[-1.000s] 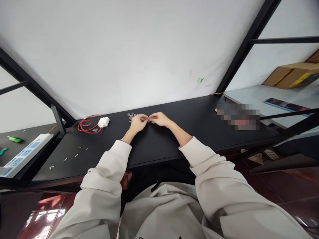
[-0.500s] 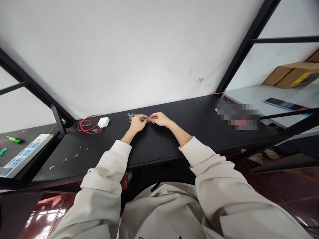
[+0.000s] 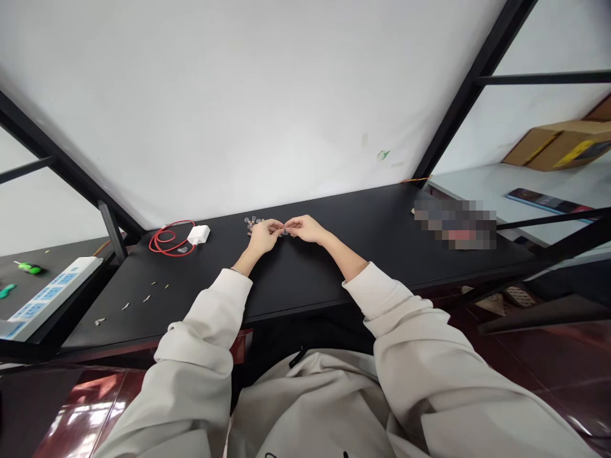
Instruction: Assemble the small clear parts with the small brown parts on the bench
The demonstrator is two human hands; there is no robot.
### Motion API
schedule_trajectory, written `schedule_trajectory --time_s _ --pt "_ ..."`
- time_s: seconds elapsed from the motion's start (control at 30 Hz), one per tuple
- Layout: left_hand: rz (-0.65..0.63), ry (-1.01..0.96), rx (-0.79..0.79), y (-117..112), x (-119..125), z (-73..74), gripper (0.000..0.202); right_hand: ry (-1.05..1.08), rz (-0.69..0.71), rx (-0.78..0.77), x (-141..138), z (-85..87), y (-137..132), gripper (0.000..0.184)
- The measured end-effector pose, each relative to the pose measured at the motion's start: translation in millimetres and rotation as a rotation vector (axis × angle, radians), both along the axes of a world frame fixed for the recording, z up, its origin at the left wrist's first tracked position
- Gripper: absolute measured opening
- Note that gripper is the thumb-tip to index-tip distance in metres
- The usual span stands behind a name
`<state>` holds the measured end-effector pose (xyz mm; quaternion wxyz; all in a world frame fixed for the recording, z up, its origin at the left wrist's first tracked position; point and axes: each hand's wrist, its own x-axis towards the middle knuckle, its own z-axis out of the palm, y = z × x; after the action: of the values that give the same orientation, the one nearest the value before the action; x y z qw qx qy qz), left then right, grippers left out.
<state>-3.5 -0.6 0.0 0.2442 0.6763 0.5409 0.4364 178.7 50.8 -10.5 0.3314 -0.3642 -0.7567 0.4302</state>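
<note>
Both my hands rest on the black table (image 3: 334, 267), close to the white wall. My left hand (image 3: 264, 235) and my right hand (image 3: 305, 228) meet fingertip to fingertip, both pinched on a tiny clear part (image 3: 284, 229) held between them. The part is too small to name. A small pile of similar clear pieces (image 3: 251, 222) lies just left of my left hand. Cream sleeves cover both forearms.
A red cable (image 3: 167, 240) with a white charger (image 3: 198, 234) lies to the left. Small scraps (image 3: 143, 298) dot the table's left part. A power strip (image 3: 42, 296) and a green tool (image 3: 27, 267) sit on the left bench. A cardboard box (image 3: 558, 143) and a phone (image 3: 544, 200) are at right.
</note>
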Motion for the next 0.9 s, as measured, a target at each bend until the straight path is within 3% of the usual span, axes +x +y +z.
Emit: schedule_trajectory --time_s 0.9 --pt "0.001 -0.010 -0.013 -1.3 0.8 3.2 0.009 -0.003 0.003 -0.001 -0.5 -3.4 2.8 0.020"
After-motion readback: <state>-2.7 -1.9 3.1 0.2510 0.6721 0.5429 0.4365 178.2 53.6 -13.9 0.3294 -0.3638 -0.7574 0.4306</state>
